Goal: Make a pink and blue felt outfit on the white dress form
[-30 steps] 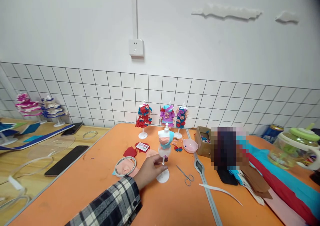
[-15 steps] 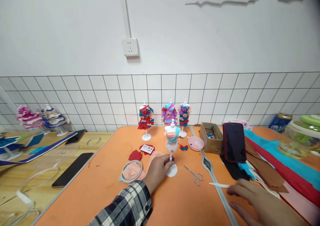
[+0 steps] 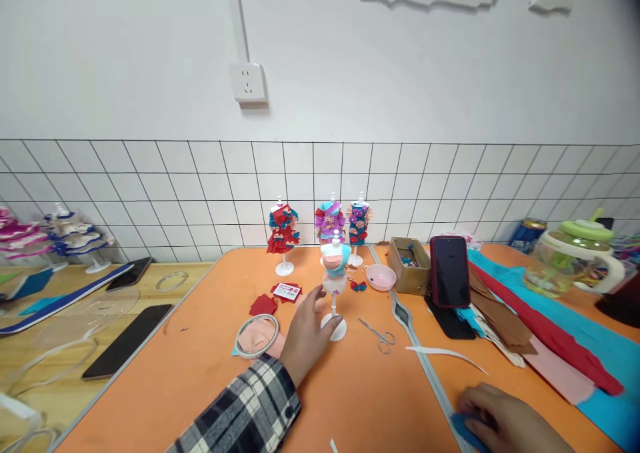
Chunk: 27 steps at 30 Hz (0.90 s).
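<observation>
A small white dress-form stand point(image 3: 334, 281) wrapped in light blue and peach cloth stands upright on the orange table. My left hand point(image 3: 307, 333) is beside its stem and round base, thumb and fingers apart; whether a fingertip touches it I cannot tell. At the lower right, my right hand point(image 3: 505, 419) is closed on a piece of blue cloth point(image 3: 470, 431), partly hidden by the fingers. A white strip point(image 3: 445, 351) lies just beyond that hand. Small scissors point(image 3: 380, 336) rest right of the dress form. An embroidery hoop point(image 3: 257, 336) with peach cloth lies left of it.
Three dressed forms, one in red point(image 3: 283, 236), stand by the wall. A pink bowl point(image 3: 381, 277), cardboard box point(image 3: 410, 265) and propped phone point(image 3: 450, 271) are at right, before cloth strips point(image 3: 545, 323) and a lidded jug point(image 3: 565, 259). Another phone point(image 3: 127, 341) lies left.
My left hand's fingers have spread from the dress form's stem. My right hand has let go of the white strip, moved lower and closed on blue cloth. The view has turned slightly right.
</observation>
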Each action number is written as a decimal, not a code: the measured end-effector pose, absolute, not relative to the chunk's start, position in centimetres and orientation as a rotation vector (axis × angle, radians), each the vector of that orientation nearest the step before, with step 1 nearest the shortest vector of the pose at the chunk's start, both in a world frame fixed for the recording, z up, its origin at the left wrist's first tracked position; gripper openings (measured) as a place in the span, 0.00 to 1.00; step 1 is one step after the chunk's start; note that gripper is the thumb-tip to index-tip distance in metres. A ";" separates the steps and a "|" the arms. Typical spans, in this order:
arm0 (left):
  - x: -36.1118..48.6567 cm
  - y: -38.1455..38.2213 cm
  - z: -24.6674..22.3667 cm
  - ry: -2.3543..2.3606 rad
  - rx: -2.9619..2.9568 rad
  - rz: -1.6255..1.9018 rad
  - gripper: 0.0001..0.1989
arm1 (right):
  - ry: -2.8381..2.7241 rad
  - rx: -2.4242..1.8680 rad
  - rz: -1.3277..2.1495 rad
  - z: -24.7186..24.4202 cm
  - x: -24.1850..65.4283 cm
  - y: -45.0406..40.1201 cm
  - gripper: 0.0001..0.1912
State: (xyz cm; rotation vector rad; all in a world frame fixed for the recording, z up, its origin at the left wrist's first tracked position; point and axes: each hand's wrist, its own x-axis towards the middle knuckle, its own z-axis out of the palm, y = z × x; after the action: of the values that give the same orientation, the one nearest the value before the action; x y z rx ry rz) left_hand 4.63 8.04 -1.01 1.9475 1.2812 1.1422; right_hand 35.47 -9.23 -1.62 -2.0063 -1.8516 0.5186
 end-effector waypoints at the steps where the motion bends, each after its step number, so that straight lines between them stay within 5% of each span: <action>1: 4.6 7.6 -0.7 1.298 1.937 1.232 0.28 | -1.881 -1.952 0.555 -0.6 34.2 -8.1 0.09; 5: 3.2 5.6 0.8 1.310 1.909 1.447 0.16 | -1.984 -1.808 0.523 2.1 28.3 -3.0 0.08; 9: -1.6 4.9 2.5 1.313 2.115 1.300 0.06 | -2.028 -1.478 0.583 1.7 22.2 0.4 0.07; 13: -8.1 5.8 3.6 1.167 2.529 0.807 0.07 | -2.035 -1.388 0.547 0.4 16.9 1.5 0.12; 20: -11.4 7.0 2.9 1.346 2.457 0.486 0.15 | -2.283 -1.404 0.268 -1.0 12.0 3.1 0.23; 27: -10.9 7.3 1.3 1.340 2.344 0.462 0.11 | -2.355 -1.445 0.098 -2.6 12.6 4.2 0.13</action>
State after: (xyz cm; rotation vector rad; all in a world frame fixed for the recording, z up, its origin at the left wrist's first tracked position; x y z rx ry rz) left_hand -10.88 7.30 1.28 2.3445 1.3402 0.4615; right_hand 12.63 4.17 -2.61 -1.4448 -2.3550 0.0976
